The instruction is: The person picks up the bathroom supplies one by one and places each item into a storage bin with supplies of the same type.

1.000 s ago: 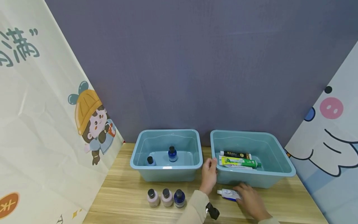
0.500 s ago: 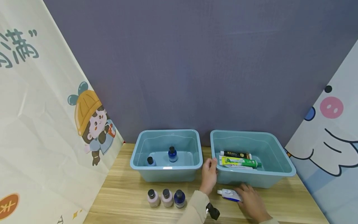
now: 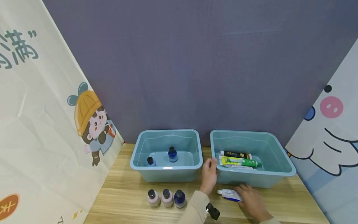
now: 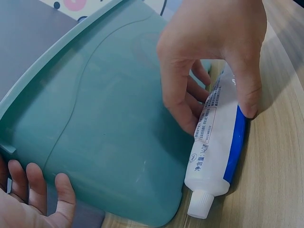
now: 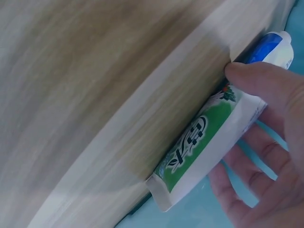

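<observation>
My left hand (image 3: 208, 175) holds the front left corner of the right-hand blue-green plastic bin (image 3: 251, 180), its fingertips against the rim. Just in front of that bin, a white and blue toothpaste tube (image 3: 230, 194) lies on the table, cap pointing left. My right hand (image 3: 251, 200) grips its rear end. In the left wrist view the thumb of the right hand (image 4: 213, 42) is on the blue side and the fingers are on the bin side. The right wrist view shows the tube's green printed face (image 5: 199, 137). Inside the bin lie a black toothpaste tube (image 3: 236, 155) and a yellow-green toothpaste tube (image 3: 240, 161), partly covering a pale one.
A second blue-green bin (image 3: 166, 175) stands to the left, holding a dark blue bottle (image 3: 172, 155) and a paler bottle (image 3: 151, 161). Before it, two pinkish bottles (image 3: 153, 199) and a blue bottle (image 3: 179, 199) stand in a row. A grey wall (image 3: 181, 77) rises behind.
Over the last second my right hand and the toothpaste tube have shifted very slightly to the right. My left hand stays at the bin's corner.
</observation>
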Motion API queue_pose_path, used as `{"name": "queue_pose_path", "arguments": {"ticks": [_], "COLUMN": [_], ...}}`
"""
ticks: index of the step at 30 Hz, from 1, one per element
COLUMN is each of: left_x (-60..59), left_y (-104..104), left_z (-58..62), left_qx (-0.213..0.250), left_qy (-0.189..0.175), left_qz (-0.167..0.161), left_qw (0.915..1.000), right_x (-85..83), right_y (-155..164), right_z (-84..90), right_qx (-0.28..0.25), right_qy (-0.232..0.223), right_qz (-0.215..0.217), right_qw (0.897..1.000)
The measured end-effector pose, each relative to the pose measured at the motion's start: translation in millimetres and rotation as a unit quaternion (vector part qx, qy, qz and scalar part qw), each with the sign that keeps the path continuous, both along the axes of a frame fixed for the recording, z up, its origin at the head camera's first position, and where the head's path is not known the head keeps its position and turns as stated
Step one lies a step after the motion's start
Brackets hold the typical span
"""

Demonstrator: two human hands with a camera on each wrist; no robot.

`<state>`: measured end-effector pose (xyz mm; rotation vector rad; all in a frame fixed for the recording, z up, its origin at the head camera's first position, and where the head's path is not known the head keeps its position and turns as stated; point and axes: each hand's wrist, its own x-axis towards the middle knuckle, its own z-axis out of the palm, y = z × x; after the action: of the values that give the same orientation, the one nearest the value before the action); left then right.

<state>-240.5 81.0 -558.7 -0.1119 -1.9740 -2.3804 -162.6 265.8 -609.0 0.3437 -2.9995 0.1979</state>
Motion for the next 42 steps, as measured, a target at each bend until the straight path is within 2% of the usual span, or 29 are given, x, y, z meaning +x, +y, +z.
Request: {"name": "queue_pose_path", "arguments": {"ticks": [13,26,42], "left_x": [0.3,0.6,-1.0], "left_y": [0.8,0.3,0.9], "left_z": [-0.7,-0.7,-0.5], "left_qx": [-0.002,-0.003,-0.006], "left_qy": [-0.001,0.005,-0.006], "left_qz": [0.008,0.005,0.009], "left_qw": [1.0000,1.0000,0.9999], "right_x": [-2.9,-3.1,-0.2], "right_y": [-0.4,3.0,6.6], "right_z": [0.8,-2.5,-2.7], "right_qx": [-0.004,0.000,0.005], "right_qy": [-0.048,-0.023,0.003], "right_qz": [-0.018,-0.004,-0.001], "right_qw": [0.999,1.000,1.000]}}
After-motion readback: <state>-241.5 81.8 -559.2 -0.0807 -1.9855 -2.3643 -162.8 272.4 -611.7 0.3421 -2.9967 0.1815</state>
